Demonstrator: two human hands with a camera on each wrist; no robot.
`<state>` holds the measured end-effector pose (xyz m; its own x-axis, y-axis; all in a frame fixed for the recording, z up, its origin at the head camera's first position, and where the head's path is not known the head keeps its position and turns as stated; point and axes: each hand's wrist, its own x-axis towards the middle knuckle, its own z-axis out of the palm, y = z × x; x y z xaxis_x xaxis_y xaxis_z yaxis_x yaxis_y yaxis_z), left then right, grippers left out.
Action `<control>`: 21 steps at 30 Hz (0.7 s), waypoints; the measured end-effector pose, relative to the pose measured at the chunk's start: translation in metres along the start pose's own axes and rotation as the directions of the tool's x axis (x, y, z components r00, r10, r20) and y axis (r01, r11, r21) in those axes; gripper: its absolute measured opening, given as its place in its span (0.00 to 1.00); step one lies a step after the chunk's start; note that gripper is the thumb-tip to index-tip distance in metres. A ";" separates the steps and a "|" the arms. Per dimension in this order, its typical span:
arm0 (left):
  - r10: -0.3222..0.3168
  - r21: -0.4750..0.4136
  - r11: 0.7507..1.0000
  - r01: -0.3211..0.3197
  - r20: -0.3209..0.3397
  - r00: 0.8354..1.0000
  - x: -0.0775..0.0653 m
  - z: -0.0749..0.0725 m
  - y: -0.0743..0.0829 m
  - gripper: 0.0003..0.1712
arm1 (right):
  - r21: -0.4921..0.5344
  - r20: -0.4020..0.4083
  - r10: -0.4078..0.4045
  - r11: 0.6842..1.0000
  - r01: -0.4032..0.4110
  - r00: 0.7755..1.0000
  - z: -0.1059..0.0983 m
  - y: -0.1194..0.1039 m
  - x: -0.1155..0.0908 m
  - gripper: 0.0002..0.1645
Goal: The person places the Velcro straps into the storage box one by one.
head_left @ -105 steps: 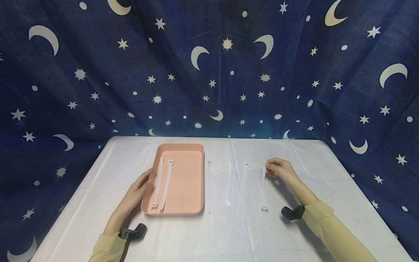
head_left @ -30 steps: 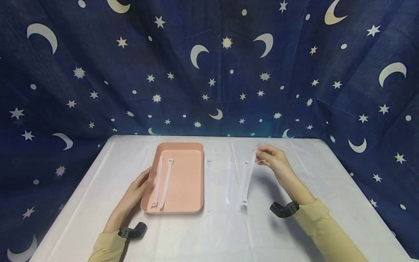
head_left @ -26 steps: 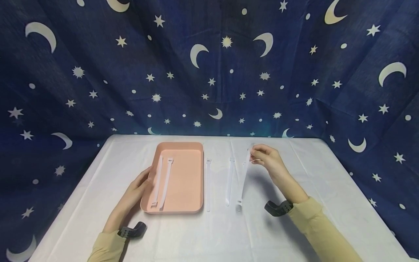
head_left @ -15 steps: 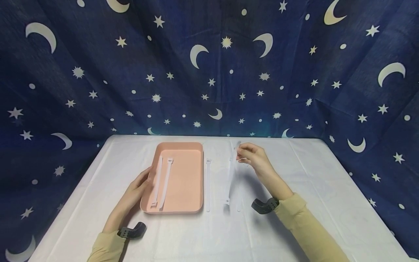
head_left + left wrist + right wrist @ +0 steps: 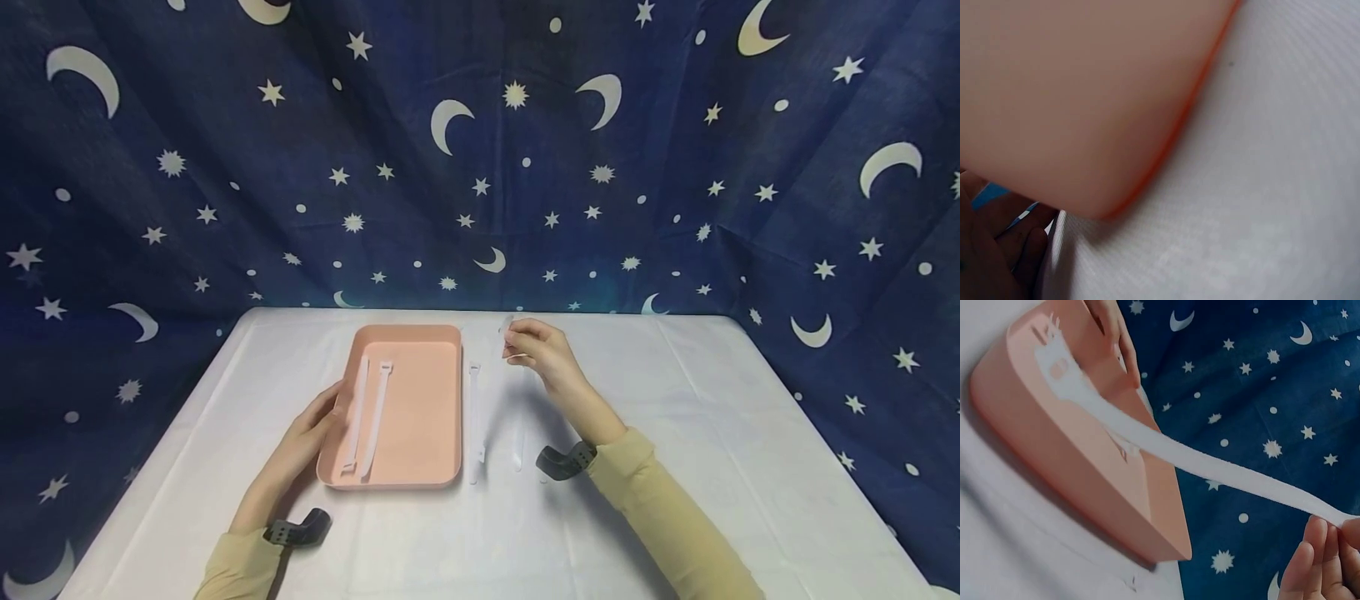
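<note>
My right hand (image 5: 542, 350) pinches one end of a white cable strap (image 5: 1204, 465) between thumb and fingers. Its slotted head hangs downward, over another white strap (image 5: 474, 400) on the table just right of the pink tray (image 5: 420, 479). At the tray's left side, my left hand (image 5: 309, 429) holds the rim. Inside, two white straps lie side by side, a left strap (image 5: 357, 414) and a right strap (image 5: 377, 421). Below my right hand lies a faint strap (image 5: 519, 429), and the tip of one more shows beside it. The left wrist view mostly shows the tray's underside.
A white cloth (image 5: 420, 542) covers the table. Behind and around it hangs a dark blue curtain (image 5: 405, 108) with moons and stars. Black wrist cameras sit on the left wrist (image 5: 300, 529) and the right wrist (image 5: 566, 461).
My right hand has picked up the rightmost strap from the table, lifted it and carried it left toward the tray. My left hand has stayed at the tray's left rim.
</note>
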<state>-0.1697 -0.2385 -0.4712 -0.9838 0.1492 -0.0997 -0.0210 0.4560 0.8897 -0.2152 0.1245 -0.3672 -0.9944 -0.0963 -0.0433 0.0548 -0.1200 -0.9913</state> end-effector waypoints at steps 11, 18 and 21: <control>0.013 0.014 1.000 -0.013 -0.005 1.000 0.003 0.000 -0.001 0.33 | -0.009 0.020 0.006 1.000 -0.006 1.000 0.027 0.003 0.013 0.12; 0.034 -0.002 0.999 -0.034 -0.010 0.999 0.002 0.000 -0.003 0.33 | -0.020 0.046 0.015 1.000 -0.014 0.999 0.045 0.006 0.020 0.12; 0.025 0.004 1.000 -0.025 -0.014 1.000 0.003 0.001 -0.003 0.33 | -0.033 0.055 0.019 0.999 -0.017 0.998 0.055 0.008 0.023 0.12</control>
<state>-0.1721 -0.2392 -0.4746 -0.9864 0.1482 -0.0715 0.0039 0.4553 0.8903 -0.2324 0.0674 -0.3696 -0.9868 -0.1524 -0.0550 0.0686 -0.0853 -0.9940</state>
